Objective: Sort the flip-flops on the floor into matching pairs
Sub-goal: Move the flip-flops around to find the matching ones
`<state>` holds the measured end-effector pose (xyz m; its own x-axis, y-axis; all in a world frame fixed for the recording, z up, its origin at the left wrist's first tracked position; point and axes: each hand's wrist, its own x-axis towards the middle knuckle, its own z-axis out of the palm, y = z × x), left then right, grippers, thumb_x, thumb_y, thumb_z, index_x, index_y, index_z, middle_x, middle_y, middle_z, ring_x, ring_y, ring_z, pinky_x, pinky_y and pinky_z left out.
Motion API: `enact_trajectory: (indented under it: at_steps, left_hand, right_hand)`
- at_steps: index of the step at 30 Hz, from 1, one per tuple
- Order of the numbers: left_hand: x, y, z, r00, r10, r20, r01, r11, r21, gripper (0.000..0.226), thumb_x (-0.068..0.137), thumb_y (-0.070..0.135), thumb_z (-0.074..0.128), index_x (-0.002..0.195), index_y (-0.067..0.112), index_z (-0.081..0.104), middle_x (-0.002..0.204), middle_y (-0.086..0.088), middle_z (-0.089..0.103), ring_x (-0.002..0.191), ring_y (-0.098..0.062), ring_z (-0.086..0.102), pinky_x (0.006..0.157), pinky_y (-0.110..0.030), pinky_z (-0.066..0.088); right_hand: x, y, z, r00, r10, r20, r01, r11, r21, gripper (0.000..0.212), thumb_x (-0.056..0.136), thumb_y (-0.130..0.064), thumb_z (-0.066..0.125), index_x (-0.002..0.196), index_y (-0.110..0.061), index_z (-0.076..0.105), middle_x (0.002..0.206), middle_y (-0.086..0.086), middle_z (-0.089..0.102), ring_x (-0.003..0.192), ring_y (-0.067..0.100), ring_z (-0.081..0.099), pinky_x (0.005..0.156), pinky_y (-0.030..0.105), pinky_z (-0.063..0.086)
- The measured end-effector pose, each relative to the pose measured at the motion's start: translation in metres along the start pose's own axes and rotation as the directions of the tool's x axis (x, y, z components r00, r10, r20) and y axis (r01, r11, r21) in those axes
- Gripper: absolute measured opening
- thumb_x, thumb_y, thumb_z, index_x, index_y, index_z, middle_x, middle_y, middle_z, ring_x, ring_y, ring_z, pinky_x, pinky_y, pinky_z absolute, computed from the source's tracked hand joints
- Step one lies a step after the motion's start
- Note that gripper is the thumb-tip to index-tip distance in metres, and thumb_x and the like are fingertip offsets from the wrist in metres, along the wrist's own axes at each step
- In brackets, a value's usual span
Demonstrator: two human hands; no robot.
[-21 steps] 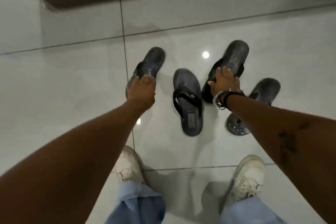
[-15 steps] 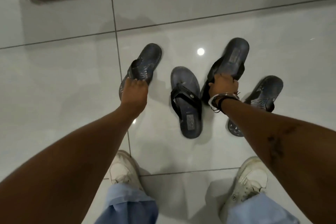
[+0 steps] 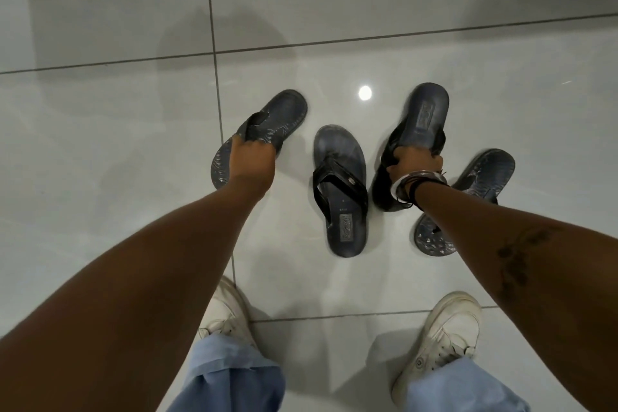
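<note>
Glossy white floor tiles (image 3: 100, 144) carry four dark flip-flops, and the plain one with the black strap (image 3: 341, 191) lying flat in the middle serves as the landmark. To its left, the left hand (image 3: 252, 160) is closed around the strap area of a patterned flip-flop (image 3: 267, 130), whose heel end points away from the person. Just to the landmark's right, the right hand (image 3: 414, 160), with bangles (image 3: 414, 179) at the wrist, grips a second plain flip-flop with a label on its heel (image 3: 424, 117); this one is tilted, its far end raised. Farther right of the landmark, partly behind the right forearm, a second patterned flip-flop (image 3: 485, 177) lies on the tile. Nearer the person than the landmark stand two white sneakers (image 3: 444, 338) under light blue trouser legs (image 3: 230, 375).
</note>
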<state>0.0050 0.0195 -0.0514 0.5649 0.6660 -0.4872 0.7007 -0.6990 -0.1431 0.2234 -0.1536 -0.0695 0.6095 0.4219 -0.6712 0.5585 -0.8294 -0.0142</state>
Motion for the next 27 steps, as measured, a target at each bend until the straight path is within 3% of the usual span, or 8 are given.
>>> enact_trajectory:
  at_steps: [6, 10, 15, 19, 22, 25, 27]
  left_hand:
    - [-0.003, 0.003, 0.004, 0.993, -0.12, 0.021, 0.121, 0.988, -0.091, 0.012, 0.086, 0.003, 0.059, 0.091, 0.01, 0.068, 0.082, -0.011, 0.07, 0.084, -0.031, 0.063, 0.095, -0.038, 0.038]
    - [-0.005, 0.004, 0.009, 0.984, -0.176, -0.003, 0.174, 0.978, -0.111, 0.012, 0.089, 0.006, 0.059, 0.097, 0.006, 0.068, 0.09, -0.016, 0.07, 0.094, -0.035, 0.06, 0.099, -0.04, 0.039]
    - [-0.005, 0.011, 0.008, 0.976, -0.216, -0.02, 0.211, 0.967, -0.144, 0.012, 0.087, 0.007, 0.06, 0.096, 0.005, 0.068, 0.092, -0.017, 0.069, 0.094, -0.035, 0.062, 0.101, -0.042, 0.039]
    - [-0.01, 0.016, 0.005, 0.974, -0.226, -0.02, 0.222, 0.967, -0.121, 0.011, 0.084, 0.009, 0.063, 0.094, 0.007, 0.067, 0.092, -0.016, 0.069, 0.093, -0.034, 0.063, 0.102, -0.046, 0.039]
    - [-0.011, 0.015, 0.003, 0.97, -0.242, -0.011, 0.239, 0.965, -0.109, 0.01, 0.085, 0.011, 0.063, 0.093, 0.006, 0.067, 0.09, -0.016, 0.069, 0.095, -0.034, 0.062, 0.103, -0.045, 0.039]
    - [-0.009, 0.013, 0.001, 0.974, -0.227, -0.001, 0.226, 0.971, -0.074, 0.008, 0.085, 0.01, 0.06, 0.089, 0.008, 0.066, 0.083, -0.015, 0.068, 0.087, -0.033, 0.062, 0.101, -0.045, 0.038]
    - [-0.009, 0.013, 0.002, 0.974, -0.225, 0.01, 0.225, 0.973, -0.06, 0.009, 0.084, 0.007, 0.058, 0.088, 0.009, 0.065, 0.079, -0.014, 0.067, 0.082, -0.033, 0.062, 0.099, -0.043, 0.038]
  right_hand:
    - [-0.008, 0.02, 0.006, 0.999, -0.042, 0.018, 0.044, 0.995, -0.09, 0.026, 0.085, -0.025, 0.062, 0.11, -0.019, 0.066, 0.118, 0.008, 0.063, 0.119, 0.032, 0.05, 0.099, 0.04, 0.033]
    - [-0.008, 0.024, 0.011, 0.999, -0.038, 0.026, 0.04, 0.992, -0.124, 0.029, 0.085, -0.025, 0.062, 0.113, -0.018, 0.066, 0.123, 0.007, 0.059, 0.12, 0.03, 0.049, 0.1, 0.039, 0.032]
    - [-0.009, 0.027, 0.014, 0.998, -0.063, -0.002, 0.063, 0.995, -0.073, 0.029, 0.087, -0.025, 0.062, 0.114, -0.017, 0.065, 0.128, 0.01, 0.056, 0.121, 0.032, 0.047, 0.097, 0.039, 0.033]
    - [-0.026, 0.038, 0.012, 0.974, -0.101, -0.203, 0.09, 0.994, -0.061, 0.037, 0.081, -0.03, 0.064, 0.115, -0.015, 0.061, 0.124, 0.012, 0.054, 0.117, 0.034, 0.049, 0.099, 0.045, 0.035]
    - [-0.042, 0.062, 0.012, 0.959, 0.028, -0.283, -0.036, 0.999, -0.025, 0.042, 0.079, -0.03, 0.06, 0.116, -0.01, 0.057, 0.12, 0.015, 0.054, 0.113, 0.036, 0.05, 0.097, 0.047, 0.036]
    - [-0.053, 0.091, 0.019, 0.951, 0.268, -0.156, -0.273, 0.962, -0.01, 0.046, 0.084, -0.033, 0.058, 0.122, -0.009, 0.054, 0.128, 0.015, 0.052, 0.12, 0.036, 0.047, 0.099, 0.047, 0.035]
    - [-0.06, 0.103, 0.029, 0.929, 0.361, -0.079, -0.362, 0.932, -0.003, 0.036, 0.084, -0.035, 0.06, 0.113, -0.014, 0.06, 0.125, 0.013, 0.056, 0.119, 0.033, 0.048, 0.098, 0.046, 0.035]
